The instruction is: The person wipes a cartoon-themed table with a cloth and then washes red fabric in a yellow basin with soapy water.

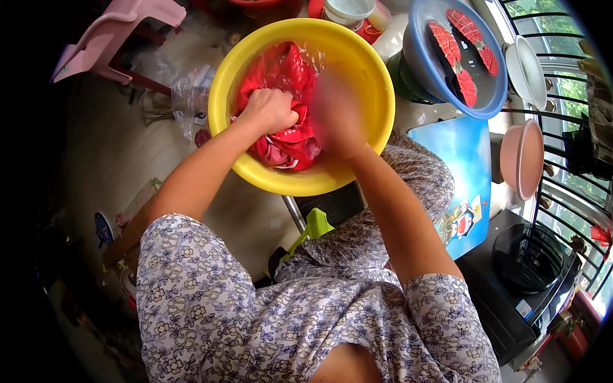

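Note:
A yellow plastic basin (pixel 261 182) stands in front of me with a wet red garment (pixel 282 67) in shallow water. The cloth is bunched up, with white trim or cord showing near its lower edge. My left hand (pixel 269 110) is curled into a fist on the garment and grips its folds. Beside it, over the right part of the basin, my right hand (pixel 339 115) is heavily blurred. It hides some of the cloth, and whether its fingers hold anything is unclear.
At upper right, a blue basin (pixel 417 62) holds a pair of upturned red-soled shoes (pixel 445 43). A cartoon-printed blue board (pixel 455 148) lies near my knee. A pink plastic chair (pixel 105 36) is at upper left. White (pixel 527 72) and pink (pixel 512 158) basins line the barred window.

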A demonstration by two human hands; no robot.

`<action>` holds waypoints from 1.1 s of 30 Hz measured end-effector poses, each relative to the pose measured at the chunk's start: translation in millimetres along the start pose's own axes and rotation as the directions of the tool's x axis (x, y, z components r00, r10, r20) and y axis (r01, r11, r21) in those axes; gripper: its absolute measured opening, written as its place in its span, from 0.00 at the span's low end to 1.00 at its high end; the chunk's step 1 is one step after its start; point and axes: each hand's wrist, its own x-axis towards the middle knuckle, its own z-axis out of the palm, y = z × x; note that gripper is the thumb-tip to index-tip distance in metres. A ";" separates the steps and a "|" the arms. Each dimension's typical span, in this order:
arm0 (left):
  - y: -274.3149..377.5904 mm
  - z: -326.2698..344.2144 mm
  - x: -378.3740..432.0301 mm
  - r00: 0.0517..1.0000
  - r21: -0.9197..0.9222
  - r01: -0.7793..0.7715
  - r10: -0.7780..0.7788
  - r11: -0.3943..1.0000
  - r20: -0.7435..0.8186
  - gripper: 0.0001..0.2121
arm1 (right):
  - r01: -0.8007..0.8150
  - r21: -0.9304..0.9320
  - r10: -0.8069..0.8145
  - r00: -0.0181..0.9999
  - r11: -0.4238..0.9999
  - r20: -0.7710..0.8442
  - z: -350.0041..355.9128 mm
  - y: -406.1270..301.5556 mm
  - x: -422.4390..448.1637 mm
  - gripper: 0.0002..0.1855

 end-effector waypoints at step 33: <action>14.9 -19.9 -10.3 0.992 0.148 -0.076 0.059 0.986 0.113 0.25 | -0.195 0.054 0.196 0.981 0.979 -0.005 -52.8 -27.0 -26.1 0.31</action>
